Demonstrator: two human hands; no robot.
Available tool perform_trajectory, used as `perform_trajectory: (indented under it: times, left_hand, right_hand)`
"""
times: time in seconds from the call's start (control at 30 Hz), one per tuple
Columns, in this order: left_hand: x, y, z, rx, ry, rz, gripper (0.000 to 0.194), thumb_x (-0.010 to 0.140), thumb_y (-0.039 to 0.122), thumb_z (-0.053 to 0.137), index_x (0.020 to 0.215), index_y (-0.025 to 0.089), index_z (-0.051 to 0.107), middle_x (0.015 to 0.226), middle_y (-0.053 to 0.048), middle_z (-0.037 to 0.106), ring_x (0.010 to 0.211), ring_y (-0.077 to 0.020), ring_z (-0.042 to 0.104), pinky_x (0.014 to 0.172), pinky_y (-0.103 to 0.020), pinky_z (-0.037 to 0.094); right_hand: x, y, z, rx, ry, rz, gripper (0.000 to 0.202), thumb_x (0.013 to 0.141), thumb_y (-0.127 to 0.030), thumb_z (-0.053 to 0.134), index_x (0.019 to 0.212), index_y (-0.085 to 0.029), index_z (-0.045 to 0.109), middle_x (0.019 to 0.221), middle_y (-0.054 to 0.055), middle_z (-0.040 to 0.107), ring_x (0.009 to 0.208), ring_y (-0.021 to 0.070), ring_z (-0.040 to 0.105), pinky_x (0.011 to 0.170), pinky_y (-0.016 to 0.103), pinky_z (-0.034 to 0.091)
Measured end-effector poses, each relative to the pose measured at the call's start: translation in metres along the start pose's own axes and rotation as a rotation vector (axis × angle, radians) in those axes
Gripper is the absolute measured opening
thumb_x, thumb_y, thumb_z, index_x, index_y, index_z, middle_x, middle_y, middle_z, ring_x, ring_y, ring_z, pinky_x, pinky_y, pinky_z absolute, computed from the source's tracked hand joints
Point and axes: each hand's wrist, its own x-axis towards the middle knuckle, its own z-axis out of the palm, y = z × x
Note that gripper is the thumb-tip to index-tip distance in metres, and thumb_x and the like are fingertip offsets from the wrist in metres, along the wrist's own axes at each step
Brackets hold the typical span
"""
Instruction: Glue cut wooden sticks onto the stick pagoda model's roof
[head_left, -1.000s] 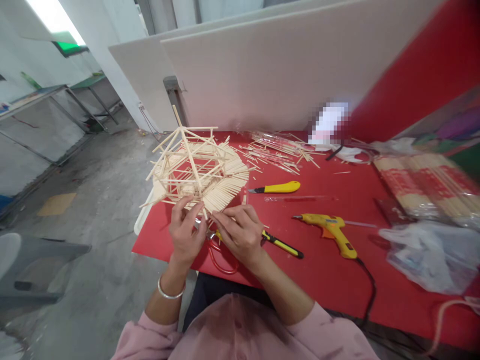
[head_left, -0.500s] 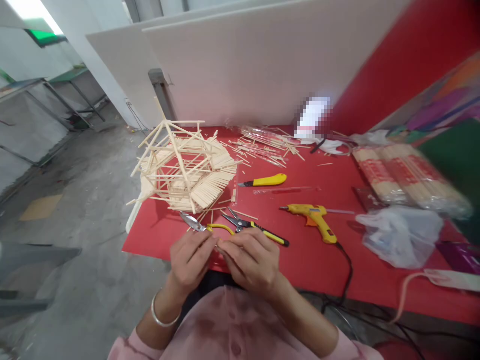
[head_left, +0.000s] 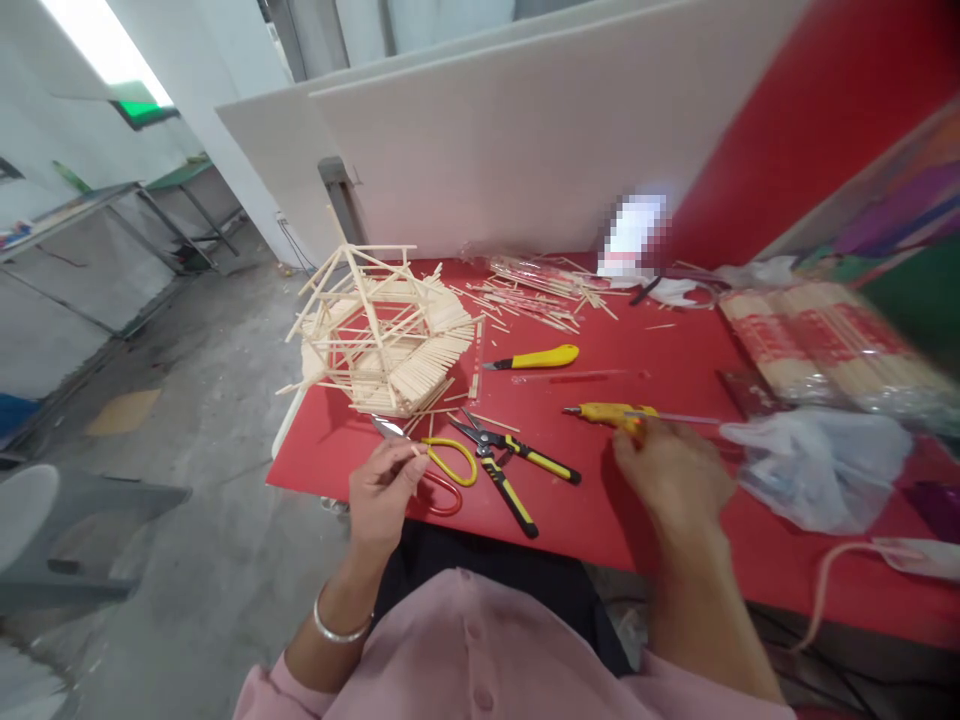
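My left hand (head_left: pixel 384 492) is closed in a pinch on a short wooden stick (head_left: pixel 417 453), mostly hidden by the fingers. Just beside it lie scissors (head_left: pixel 454 464) with one yellow and one red handle loop, partly under the hand. My right hand (head_left: pixel 671 478) is closed around the handle of a yellow glue gun (head_left: pixel 600 412), which lies on the table with its nozzle pointing left; the palm hides the grip. Beyond my left hand stands a model built of wooden sticks (head_left: pixel 375 345), with an open roof frame over a round, fanned base.
Pruning shears (head_left: pixel 499 462) with black-and-yellow handles lie between my hands on the red table (head_left: pixel 585 530). Behind them is a yellow utility knife (head_left: pixel 544 357). Loose sticks (head_left: pixel 555 290) lie at the back, stick packs (head_left: pixel 832 340) and a plastic bag (head_left: pixel 821 465) on the right.
My hands have come apart. The right hand has moved right from beside the left and closed on the glue gun. The left hand keeps its pinch. The scissors and shears show more fully.
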Motion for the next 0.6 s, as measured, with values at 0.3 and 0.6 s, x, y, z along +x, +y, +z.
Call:
perform_trajectory:
  times: [0.3, 0.6]
  left_hand:
    - [-0.002, -0.006, 0.003, -0.15, 0.086, -0.151, 0.019, 0.069, 0.029, 0.085, 0.081, 0.017, 0.075, 0.064, 0.001, 0.068, 0.047, -0.0035, 0.05, 0.043, -0.013, 0.042]
    - [0.004, -0.001, -0.011, -0.204, 0.09, -0.102, 0.023, 0.074, 0.033, 0.081, 0.087, 0.015, 0.072, 0.074, -0.006, 0.076, 0.044, -0.0063, 0.055, 0.039, -0.016, 0.044]
  right_hand:
    - [0.021, 0.029, 0.001, 0.037, -0.334, 0.057, 0.067, 0.083, -0.064, 0.049, 0.116, -0.008, 0.064, 0.114, 0.029, 0.067, 0.103, 0.0415, 0.065, 0.076, 0.044, 0.049]
    - [0.026, 0.052, 0.031, 0.414, -0.012, -0.038, 0.029, 0.081, -0.043, 0.053, 0.087, -0.021, 0.07, 0.068, 0.01, 0.07, 0.06, 0.0306, 0.066, 0.051, 0.037, 0.045]
